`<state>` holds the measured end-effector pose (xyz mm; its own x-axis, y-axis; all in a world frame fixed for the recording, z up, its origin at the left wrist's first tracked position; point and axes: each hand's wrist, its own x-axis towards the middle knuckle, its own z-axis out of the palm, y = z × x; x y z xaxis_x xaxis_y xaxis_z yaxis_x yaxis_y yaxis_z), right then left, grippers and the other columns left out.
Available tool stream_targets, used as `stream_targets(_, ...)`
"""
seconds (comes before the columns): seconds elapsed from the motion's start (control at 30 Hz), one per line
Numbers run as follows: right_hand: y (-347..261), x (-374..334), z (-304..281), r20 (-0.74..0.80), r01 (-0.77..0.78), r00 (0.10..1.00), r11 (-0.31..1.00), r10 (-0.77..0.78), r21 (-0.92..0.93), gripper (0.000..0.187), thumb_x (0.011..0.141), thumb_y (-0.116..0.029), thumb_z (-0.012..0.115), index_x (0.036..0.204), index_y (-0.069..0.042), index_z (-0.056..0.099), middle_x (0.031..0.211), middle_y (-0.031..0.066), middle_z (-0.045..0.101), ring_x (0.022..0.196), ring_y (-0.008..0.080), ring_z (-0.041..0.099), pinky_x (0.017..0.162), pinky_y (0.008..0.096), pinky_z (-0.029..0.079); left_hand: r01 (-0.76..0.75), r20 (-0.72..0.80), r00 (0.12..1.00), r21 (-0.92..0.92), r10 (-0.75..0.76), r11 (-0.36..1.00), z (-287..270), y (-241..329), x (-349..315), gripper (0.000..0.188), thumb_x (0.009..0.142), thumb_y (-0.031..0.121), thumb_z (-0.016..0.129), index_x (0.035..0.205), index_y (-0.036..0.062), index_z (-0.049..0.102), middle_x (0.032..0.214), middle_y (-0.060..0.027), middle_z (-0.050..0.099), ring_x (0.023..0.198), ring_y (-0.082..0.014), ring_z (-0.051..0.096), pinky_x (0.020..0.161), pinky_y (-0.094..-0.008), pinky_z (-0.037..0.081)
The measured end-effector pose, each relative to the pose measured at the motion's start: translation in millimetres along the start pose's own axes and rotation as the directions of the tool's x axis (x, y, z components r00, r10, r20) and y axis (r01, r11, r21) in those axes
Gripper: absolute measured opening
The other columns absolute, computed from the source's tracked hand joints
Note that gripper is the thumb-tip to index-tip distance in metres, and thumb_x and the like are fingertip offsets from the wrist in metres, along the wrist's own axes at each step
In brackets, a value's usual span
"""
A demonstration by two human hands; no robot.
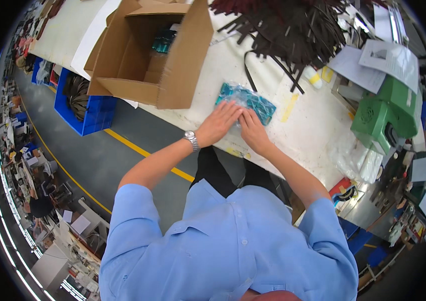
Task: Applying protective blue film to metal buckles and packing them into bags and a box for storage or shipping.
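A flat packet [264, 109] of teal, shiny material in a clear plastic bag lies on the white worktable [303, 135], close to its near edge. My left hand [219, 124], with a metal watch on the wrist, has its fingers closed together on the bag's near side. Beside it, my right hand [253, 131] also holds the bag, its fingertips nearly meeting the left ones over the middle. Both thumbs are mostly hidden. Further left stands an open cardboard box [185, 60], with similar teal packets [164, 40] inside.
Dark strap-like strips [298, 37] hang in a heap across the table's far side. A green machine [386, 113] with papers on it stands at the right, near crumpled clear plastic [356, 160]. A blue crate [95, 111] is on the left, below table height.
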<state>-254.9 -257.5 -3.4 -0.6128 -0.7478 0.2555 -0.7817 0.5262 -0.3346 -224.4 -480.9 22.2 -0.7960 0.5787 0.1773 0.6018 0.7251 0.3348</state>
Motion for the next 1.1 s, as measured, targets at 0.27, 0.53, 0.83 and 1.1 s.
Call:
stream_targets(0.27,-10.4,7.3,-24.1,0.25,-0.212,0.951,0.973,0.182,0.095,0.077,0.071,0.002,0.071,0.144,0.014,0.049,0.151,0.0284,0.047,0.14,0.0452,0.047,0.121,0.0483,0.041,-0.079,-0.18,0.979,0.095,0.095,0.992,35.6,-34.4,13.1,0.049,0.096,0.015,0.061,0.143,-0.0011,0.061,0.147,-0.018,0.062,0.142,-0.0308,0.056,0.122,-0.0523,0.038)
stream_targets(0.53,-3.0,30.9,-48.5,0.236,-0.261,0.922,0.942,0.308,-0.211,0.084,0.073,-0.002,0.08,0.152,0.0,0.049,0.156,0.0166,0.05,0.146,0.0465,0.044,0.121,0.0537,0.04,0.126,-0.106,0.986,-0.036,-0.129,0.991,27.7,-27.6,52.1,0.025,0.091,0.013,0.063,0.113,0.0029,0.071,0.115,-0.0127,0.074,0.114,-0.0272,0.07,0.109,-0.0492,0.046)
stream_targets(0.83,58.5,61.1,-158.7,0.552,-0.445,0.805,0.835,0.215,0.323,0.059,0.078,0.004,0.074,0.136,-0.007,0.067,0.111,0.0201,0.076,0.1,0.0377,0.074,0.091,0.0446,0.06,0.375,0.178,0.925,-0.273,-0.336,0.886,-51.0,12.6,112.3,0.007,0.073,0.006,0.072,0.08,0.0041,0.073,0.078,-0.0214,0.073,0.078,-0.0412,0.074,0.07,-0.0526,0.057)
stream_targets(1.1,51.3,139.2,-310.5,0.839,-0.575,0.544,0.73,0.004,0.369,0.042,0.083,-0.018,0.085,0.121,-0.003,0.076,0.1,0.0106,0.08,0.091,0.0209,0.075,0.084,0.0357,0.058,0.45,0.646,0.763,-0.501,-0.027,0.74,-224.5,17.0,169.5,0.039,0.067,0.022,0.092,0.095,-0.002,0.079,0.081,-0.0182,0.076,0.073,-0.0278,0.073,0.073,-0.0379,0.058)
